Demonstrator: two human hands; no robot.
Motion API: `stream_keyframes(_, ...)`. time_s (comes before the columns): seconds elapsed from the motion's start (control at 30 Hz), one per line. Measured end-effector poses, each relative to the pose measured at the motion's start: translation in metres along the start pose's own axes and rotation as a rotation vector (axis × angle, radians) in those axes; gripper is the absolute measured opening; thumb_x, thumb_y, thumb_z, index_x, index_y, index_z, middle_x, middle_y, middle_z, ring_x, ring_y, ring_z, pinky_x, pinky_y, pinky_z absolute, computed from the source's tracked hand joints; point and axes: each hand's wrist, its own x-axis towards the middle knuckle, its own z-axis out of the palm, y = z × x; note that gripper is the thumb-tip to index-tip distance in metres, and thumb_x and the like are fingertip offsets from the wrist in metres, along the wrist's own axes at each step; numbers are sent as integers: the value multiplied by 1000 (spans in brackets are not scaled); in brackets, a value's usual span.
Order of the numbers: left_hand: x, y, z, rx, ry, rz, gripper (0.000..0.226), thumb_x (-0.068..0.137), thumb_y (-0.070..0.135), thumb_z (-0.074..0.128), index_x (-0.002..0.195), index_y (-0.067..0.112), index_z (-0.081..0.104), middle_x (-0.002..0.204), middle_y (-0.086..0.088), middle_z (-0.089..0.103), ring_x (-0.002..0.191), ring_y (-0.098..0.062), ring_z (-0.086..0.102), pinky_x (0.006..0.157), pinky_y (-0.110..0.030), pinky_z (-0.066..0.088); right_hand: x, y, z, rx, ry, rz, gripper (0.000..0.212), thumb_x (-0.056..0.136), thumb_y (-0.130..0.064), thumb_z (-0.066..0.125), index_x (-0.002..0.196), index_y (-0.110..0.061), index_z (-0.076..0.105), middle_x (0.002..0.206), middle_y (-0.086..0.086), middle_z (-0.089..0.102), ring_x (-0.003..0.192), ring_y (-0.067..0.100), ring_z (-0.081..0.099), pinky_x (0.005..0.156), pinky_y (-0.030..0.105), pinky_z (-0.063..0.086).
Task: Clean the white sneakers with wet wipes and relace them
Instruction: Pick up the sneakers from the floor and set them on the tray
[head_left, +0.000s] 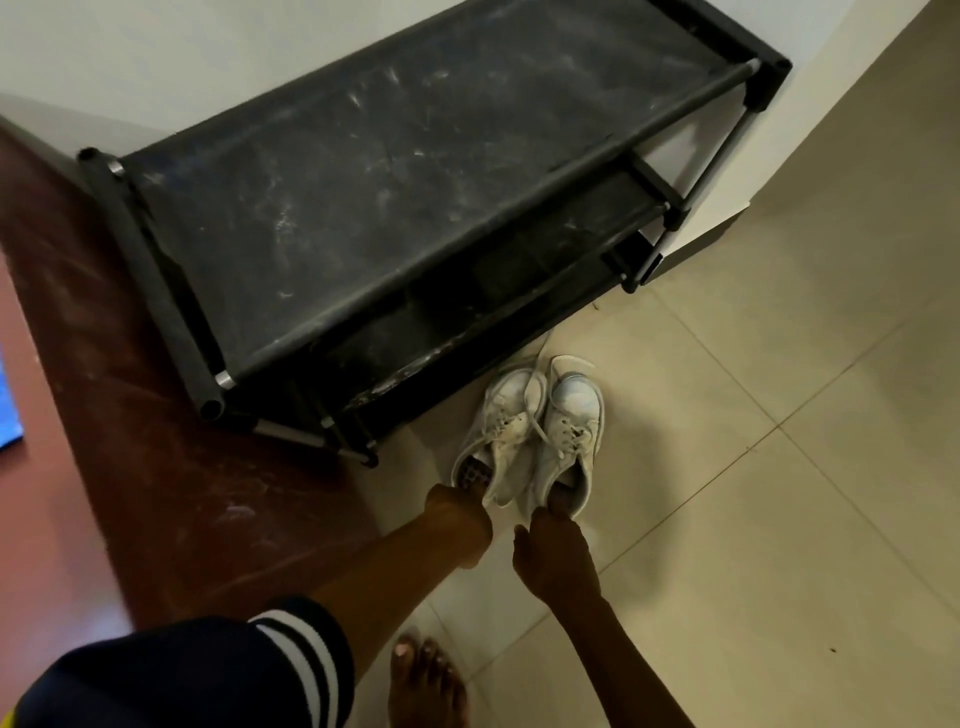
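Two white sneakers (530, 434), still laced and grubby, sit side by side on the pale tiled floor (779, 415), just in front of a dusty black shoe rack (395, 208). A person's left hand (460, 525) is pinched on the heel of the left shoe; the right hand (553, 553) grips the heel of the right shoe, fingers tucked inside its collar. A loose lace trailing at the toes could snag on the rack's lower rail if both are lifted, and a heel-only hold may slip. One bare foot (423, 680) shows near; no wipes visible
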Motion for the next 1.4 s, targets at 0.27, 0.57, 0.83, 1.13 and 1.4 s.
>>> stream_keyframes(0.27, -32, 1, -34, -70, 494, 49, 20, 86, 18, 72, 105, 12, 73, 109, -11, 72, 101, -25, 69, 81, -33, 54, -24, -2, -32, -30, 207, 12, 16, 77, -14, 75, 87, -11, 63, 86, 10, 66, 70, 27, 65, 52, 32, 50)
stream_keyframes(0.57, -110, 5, -62, -283, 592, 69, 42, 95, 21, 60, 134, 6, 53, 136, -18, 56, 125, -36, 53, 105, -44, 44, -82, -31, -117, -83, 277, -45, 21, 82, -33, 66, 97, -18, 68, 95, 2, 72, 82, 24, 71, 63, 30, 52)
stream_keyframes(0.83, -274, 19, -80, -509, 769, -121, 54, 96, 13, 56, 146, 6, 37, 143, -17, 49, 124, -38, 52, 102, -45, 43, -190, -94, -224, -226, 303, -172, 7, 88, -26, 53, 94, -27, 56, 111, -3, 64, 97, 21, 65, 65, 29, 40)
stream_keyframes(1.13, -457, 10, -35, -509, 1117, -386, 31, 89, 18, 62, 118, 11, 53, 122, -10, 58, 88, -33, 66, 61, -37, 31, -330, -187, -278, -203, 670, -482, 21, 87, -31, 63, 79, -33, 44, 91, -11, 57, 61, 5, 50, 45, 17, 21)
stream_keyframes(1.4, -559, -11, 79, -566, 1195, -698, 33, 96, 28, 46, 125, 12, 48, 126, -10, 55, 97, -39, 64, 54, -38, 27, -428, -291, -245, -198, 656, -798, 13, 93, -38, 57, 103, -29, 55, 107, -9, 58, 96, 12, 60, 69, 22, 38)
